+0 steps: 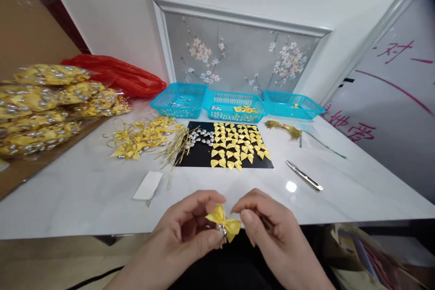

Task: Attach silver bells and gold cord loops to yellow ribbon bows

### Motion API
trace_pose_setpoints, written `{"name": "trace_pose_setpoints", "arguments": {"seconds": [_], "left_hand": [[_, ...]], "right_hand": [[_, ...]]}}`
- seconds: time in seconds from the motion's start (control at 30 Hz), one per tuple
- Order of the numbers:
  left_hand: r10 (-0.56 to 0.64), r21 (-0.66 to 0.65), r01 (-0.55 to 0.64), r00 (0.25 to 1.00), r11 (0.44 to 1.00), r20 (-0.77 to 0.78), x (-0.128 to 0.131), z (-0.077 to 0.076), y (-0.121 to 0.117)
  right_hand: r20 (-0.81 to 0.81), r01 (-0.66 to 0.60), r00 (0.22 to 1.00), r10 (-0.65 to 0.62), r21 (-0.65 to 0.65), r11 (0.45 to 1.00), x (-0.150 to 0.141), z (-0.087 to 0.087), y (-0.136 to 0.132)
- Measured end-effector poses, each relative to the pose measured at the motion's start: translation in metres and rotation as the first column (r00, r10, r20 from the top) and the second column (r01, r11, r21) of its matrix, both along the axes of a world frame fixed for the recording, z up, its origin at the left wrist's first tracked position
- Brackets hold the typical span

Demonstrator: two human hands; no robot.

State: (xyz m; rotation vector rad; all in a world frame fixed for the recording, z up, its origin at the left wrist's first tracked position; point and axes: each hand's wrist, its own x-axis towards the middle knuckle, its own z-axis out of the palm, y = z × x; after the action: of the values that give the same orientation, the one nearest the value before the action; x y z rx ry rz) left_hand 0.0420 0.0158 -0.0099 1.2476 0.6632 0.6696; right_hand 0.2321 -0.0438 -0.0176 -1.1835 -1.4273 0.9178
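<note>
Just in front of the table's near edge, my left hand (pixel 195 231) pinches a yellow ribbon bow (pixel 232 225) with a shiny silver bell-like piece (pixel 221 230) at its middle. My right hand (pixel 267 226) is beside the bow's right side, thumb and forefinger closed together; whatever is between them is too small to make out. Beyond both hands lies a black mat (pixel 197 158) with rows of yellow bows (pixel 233 145) on it. Small silver pieces (pixel 201 137) are gathered on its left part, and gold ties (pixel 175 147) lie across its left edge.
Finished-looking yellow bows with ties (pixel 142 136) are heaped at left, near bagged bows (pixel 41 99). Three blue baskets (pixel 180 111) line the wall. Thread snips (pixel 304 175) lie at right, below a gold tie bundle (pixel 283 129). A white card (pixel 147 185) is at front left.
</note>
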Motion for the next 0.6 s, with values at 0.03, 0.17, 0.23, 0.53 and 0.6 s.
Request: {"name": "trace_pose_setpoints", "arguments": {"seconds": [0.03, 0.17, 0.23, 0.53, 0.6], "left_hand": [[-0.02, -0.073, 0.024, 0.998, 0.997, 0.058, 0.0, -0.002, 0.0], [-0.102, -0.254, 0.153, 0.974, 0.955, 0.203, 0.002, -0.007, 0.0], [-0.099, -0.31, 0.171, 0.967, 0.935, 0.234, 0.003, -0.008, 0.0], [0.094, 0.004, -0.094, 0.996, 0.996, -0.01, -0.003, -0.006, 0.006], [0.154, 0.147, -0.136, 0.981, 0.98, -0.117, -0.007, -0.007, 0.003]], "right_hand": [[-0.02, -0.006, 1.0, 0.006, 0.007, 1.0, 0.003, 0.0, 0.002], [-0.119, -0.147, 0.982, 0.148, 0.013, 0.989, 0.005, 0.0, 0.013], [-0.163, -0.201, 0.966, 0.202, 0.024, 0.979, 0.002, -0.001, 0.017], [0.204, 0.033, 0.976, -0.072, 0.187, 0.982, -0.005, -0.001, 0.01], [0.271, 0.066, 0.954, -0.129, 0.233, 0.97, -0.007, -0.001, 0.007]]}}
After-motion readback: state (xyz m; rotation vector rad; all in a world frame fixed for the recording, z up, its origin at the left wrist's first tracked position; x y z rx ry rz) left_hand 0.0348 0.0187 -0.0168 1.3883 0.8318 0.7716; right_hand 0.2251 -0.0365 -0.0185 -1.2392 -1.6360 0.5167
